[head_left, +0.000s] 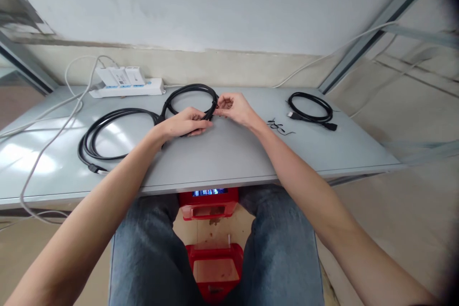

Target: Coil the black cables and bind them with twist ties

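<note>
A small coil of black cable (190, 90) lies on the grey table (229, 153) in front of me. My left hand (186, 123) is closed around the coil's near right side, holding the strands together. My right hand (234, 107) pinches the same bundle right beside it, fingers curled at the cable; whether a tie is in them I cannot make out. A larger loose coil of black cable (111, 136) lies to the left, joined to the small coil. A third, tidy black coil (310, 107) with plugs rests at the right.
A white power strip (125, 85) with white adapters and trailing white cords sits at the back left. Thin black wire ties (278, 126) lie right of my right hand. Red crates (211, 253) stand on the floor between my knees, under the table.
</note>
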The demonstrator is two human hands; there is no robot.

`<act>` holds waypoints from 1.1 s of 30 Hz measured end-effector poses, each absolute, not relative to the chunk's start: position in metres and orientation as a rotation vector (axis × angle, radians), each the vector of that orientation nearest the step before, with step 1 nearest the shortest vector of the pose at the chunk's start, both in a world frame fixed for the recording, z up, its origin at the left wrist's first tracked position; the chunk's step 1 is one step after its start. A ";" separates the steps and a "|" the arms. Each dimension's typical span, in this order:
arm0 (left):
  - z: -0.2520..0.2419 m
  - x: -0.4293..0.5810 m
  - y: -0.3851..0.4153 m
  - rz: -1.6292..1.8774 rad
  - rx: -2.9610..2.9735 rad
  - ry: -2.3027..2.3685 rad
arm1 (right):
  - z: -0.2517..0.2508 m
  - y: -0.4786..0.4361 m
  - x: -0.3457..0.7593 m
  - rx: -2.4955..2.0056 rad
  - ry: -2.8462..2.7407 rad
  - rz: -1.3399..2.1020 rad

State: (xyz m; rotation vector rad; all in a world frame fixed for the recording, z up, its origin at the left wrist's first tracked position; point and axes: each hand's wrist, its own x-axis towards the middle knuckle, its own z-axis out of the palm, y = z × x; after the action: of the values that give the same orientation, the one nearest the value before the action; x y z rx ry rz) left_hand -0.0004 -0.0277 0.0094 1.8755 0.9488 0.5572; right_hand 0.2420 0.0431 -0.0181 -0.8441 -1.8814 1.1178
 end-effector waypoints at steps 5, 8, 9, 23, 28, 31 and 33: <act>0.010 -0.001 -0.028 0.565 1.870 0.936 | -0.021 0.046 0.243 -0.847 -1.872 1.103; 0.010 -0.001 -0.028 0.578 1.841 0.932 | -0.019 0.043 0.245 -0.852 -1.861 1.113; 0.010 -0.001 -0.028 0.578 1.836 0.931 | -0.018 0.042 0.246 -0.855 -1.854 1.116; 0.007 -0.002 -0.026 0.570 1.853 0.926 | -0.021 0.036 0.248 -0.802 -1.485 1.666; 0.007 -0.002 -0.025 0.569 1.855 0.937 | -0.020 0.038 0.248 -0.835 -1.407 1.662; 0.009 -0.001 -0.026 0.568 1.867 0.936 | -0.017 0.038 0.250 -0.882 -1.352 1.681; 0.010 -0.001 -0.027 0.565 1.870 0.941 | -0.015 0.038 0.251 -0.915 -1.318 1.692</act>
State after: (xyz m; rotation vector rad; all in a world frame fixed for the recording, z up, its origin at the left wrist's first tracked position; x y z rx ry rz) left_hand -0.0008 -0.0273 0.0104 1.8697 0.9413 0.5652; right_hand 0.2513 0.0378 -0.0151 -0.9151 -1.3184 1.6923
